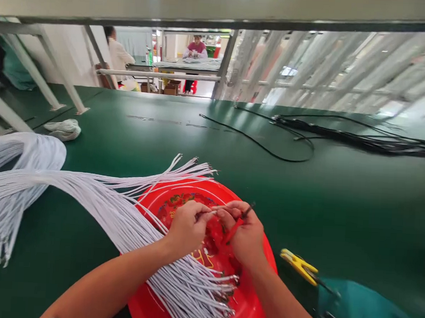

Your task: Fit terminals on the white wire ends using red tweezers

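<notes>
Your green table (338,199) bears a red basin (228,193), its yellow writing (203,257) illegible here; white cables (123,221) drape across it. Above it, your left hand (187,229) pinches a pale strand; your right hand (247,234), fingers curled, grips a red-handled tool (234,230) and meets the strand (214,212).
</notes>
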Tool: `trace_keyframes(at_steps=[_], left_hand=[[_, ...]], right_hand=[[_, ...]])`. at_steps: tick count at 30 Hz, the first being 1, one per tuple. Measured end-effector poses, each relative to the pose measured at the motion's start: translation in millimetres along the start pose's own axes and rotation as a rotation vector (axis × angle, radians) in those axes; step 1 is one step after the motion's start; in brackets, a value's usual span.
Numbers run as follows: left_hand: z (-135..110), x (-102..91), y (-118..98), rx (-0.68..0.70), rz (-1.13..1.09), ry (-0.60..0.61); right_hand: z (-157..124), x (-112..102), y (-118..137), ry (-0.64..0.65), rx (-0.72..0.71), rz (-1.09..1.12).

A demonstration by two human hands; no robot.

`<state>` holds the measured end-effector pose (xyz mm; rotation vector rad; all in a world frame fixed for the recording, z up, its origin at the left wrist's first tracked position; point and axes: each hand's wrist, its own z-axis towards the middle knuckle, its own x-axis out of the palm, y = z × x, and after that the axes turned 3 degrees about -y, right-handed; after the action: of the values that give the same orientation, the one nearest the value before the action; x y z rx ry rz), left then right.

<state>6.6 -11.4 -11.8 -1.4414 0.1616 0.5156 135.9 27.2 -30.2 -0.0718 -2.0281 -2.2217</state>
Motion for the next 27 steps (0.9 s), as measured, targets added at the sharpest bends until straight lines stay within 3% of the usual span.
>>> trace_keyframes(at_steps=[4, 7, 11, 14, 17, 23, 27], left_hand=[[3, -1.9, 0, -0.009, -0.034, 0.014], [5, -2.1, 0, -0.046, -0.089, 0.034], [4, -1.8, -1, -0.089, -0.147, 0.033], [3, -2.1, -3, -0.076, -0.132, -0.003], [2, -3.1, -4, -0.055, -0.099, -0.028], [1, -3.6, -1, -0.017, -0.104, -0.045], [1, -4.1, -1, -0.017, -0.109, -0.047]], right_hand=[[1, 4, 2, 0.0, -0.048, 0.011], [0, 5, 3, -0.045, -0.132, -0.101], [-4, 0, 1, -0.053, -0.452, -0.391], [-5, -5, 0, 0.032, -0.724, -0.563], [-5, -6, 3, 0.097, -0.877, -0.658], [-5, -1, 2, -0.017, -0.695, -0.485], [-4, -3, 0, 0.0, -0.737, -0.503]])
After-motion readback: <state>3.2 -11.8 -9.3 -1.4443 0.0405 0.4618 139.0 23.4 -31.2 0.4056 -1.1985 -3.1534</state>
